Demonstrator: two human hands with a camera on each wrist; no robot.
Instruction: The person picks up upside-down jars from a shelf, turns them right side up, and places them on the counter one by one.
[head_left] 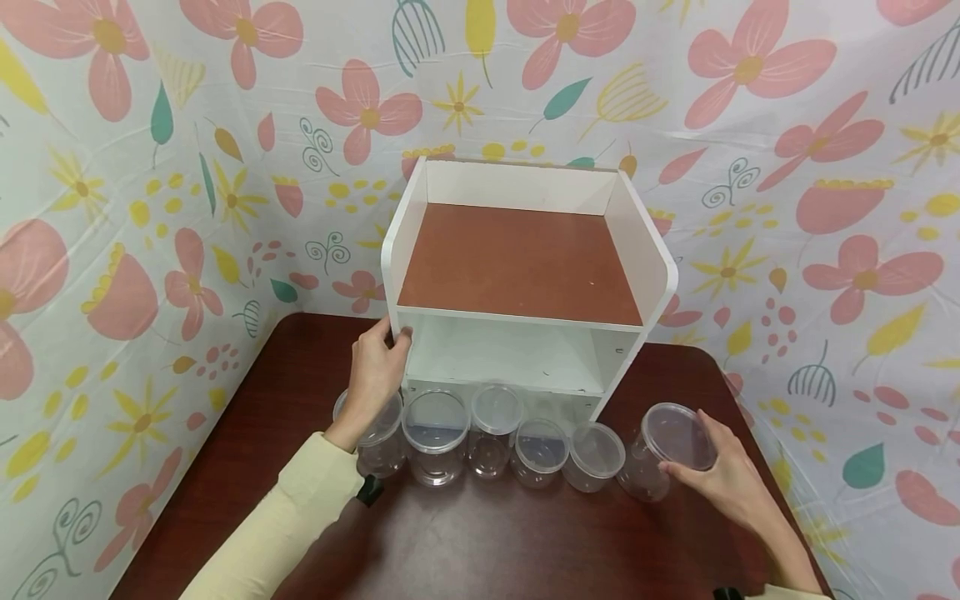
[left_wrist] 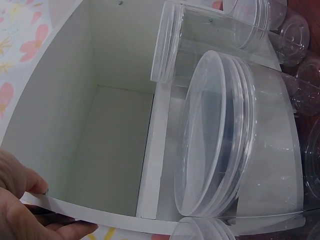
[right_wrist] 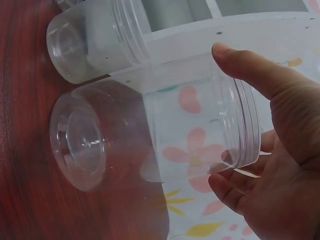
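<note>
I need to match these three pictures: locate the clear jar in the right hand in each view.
Head: clear jar at lower right, rightmost of the row, held by the right hand.
Left wrist: not in it, as far as I can tell.
Right wrist: centre, tilted.
Shared landmark: white shelf unit.

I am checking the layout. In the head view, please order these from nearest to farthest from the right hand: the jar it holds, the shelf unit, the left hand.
1. Jar: in the right hand, at the right end of the jar row.
2. Shelf unit: behind the row, centre.
3. Left hand: far left, gripping the unit's left front edge.
</note>
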